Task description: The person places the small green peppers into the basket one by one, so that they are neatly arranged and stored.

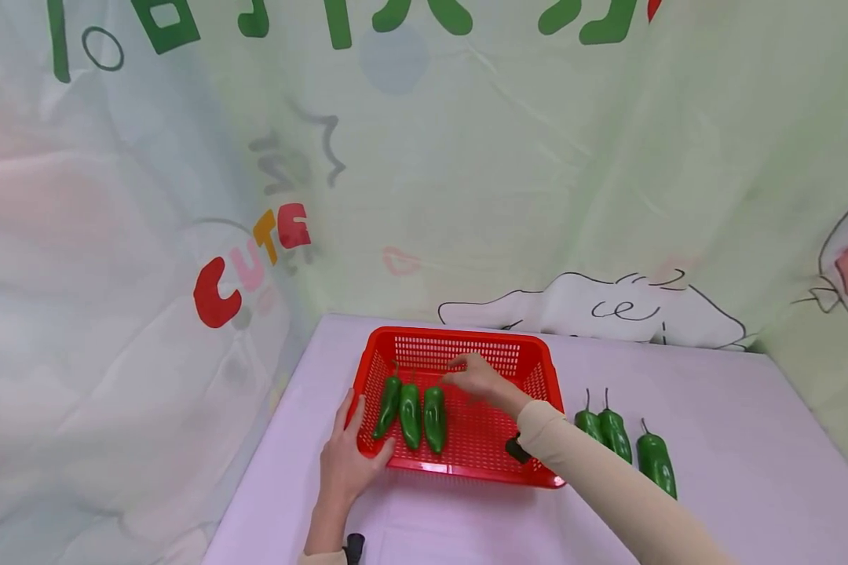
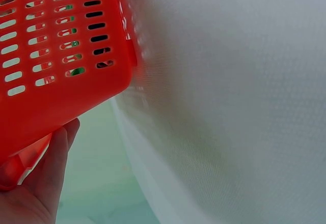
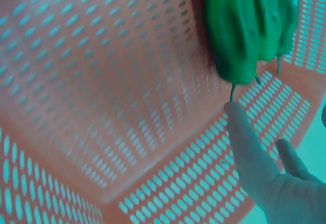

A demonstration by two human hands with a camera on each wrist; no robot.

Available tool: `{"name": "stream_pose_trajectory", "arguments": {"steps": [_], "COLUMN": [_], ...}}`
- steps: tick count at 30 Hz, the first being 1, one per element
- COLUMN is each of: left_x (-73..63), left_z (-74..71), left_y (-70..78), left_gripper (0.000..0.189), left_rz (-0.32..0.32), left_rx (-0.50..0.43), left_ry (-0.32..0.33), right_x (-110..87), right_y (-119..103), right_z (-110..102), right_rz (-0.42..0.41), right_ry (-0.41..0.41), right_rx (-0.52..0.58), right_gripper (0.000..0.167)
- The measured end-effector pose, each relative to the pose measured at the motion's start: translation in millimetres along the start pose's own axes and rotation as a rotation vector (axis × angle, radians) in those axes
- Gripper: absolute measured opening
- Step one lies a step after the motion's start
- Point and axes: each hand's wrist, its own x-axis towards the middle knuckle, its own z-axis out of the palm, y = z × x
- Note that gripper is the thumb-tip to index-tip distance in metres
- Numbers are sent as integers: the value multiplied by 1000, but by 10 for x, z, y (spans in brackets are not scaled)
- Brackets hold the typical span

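A red plastic basket (image 1: 459, 468) with slotted walls stands on the table. Three green peppers (image 1: 434, 420) lie side by side along its left part, stems toward the far wall. At the near left corner my left hand (image 1: 349, 459) holds the basket, fingers along the left rim and thumb over the front rim. The left wrist view shows that hand (image 2: 46, 178) against the red outer wall. Inside the basket, my right hand (image 1: 477, 377) is by the stem end of the rightmost of these peppers. In the right wrist view one outstretched fingertip (image 3: 235, 113) meets the stem (image 3: 233, 91), the other visible digit apart from it.
More green peppers (image 1: 654, 463) lie on the pale table (image 1: 735, 424) right of the basket, partly behind the right sleeve (image 1: 608, 479). A printed cloth (image 1: 424, 196) hangs behind the table and along its left side.
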Motion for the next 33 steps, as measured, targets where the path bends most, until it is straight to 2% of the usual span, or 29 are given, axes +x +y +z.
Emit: {"name": "stream_pose_trajectory", "arguments": {"steps": [11,15,20,28,33], "left_x": [0,-10,-7,-2,-6], "left_z": [-6,-26,-23,-5,-7], "left_y": [15,21,26,9,16], "left_gripper": [82,82,82,82,82], "left_rz": [0,0,6,6,-3], "left_rx": [-19,-20,-20,-16,-14], "left_ry": [-3,0,-3,8,-7], "right_x": [-300,-383,-472,-616,-766], "right_y": [-42,46,212,436,594], "right_z": [-544,-714,-952,-1267,-1427], "right_rz": [-129,-173,-168,-113,-117], "right_ry": [73,91,119,153,163], "right_rx": [-15,-83,-150,-102,-144], "right_gripper": [50,49,49,54,52]}}
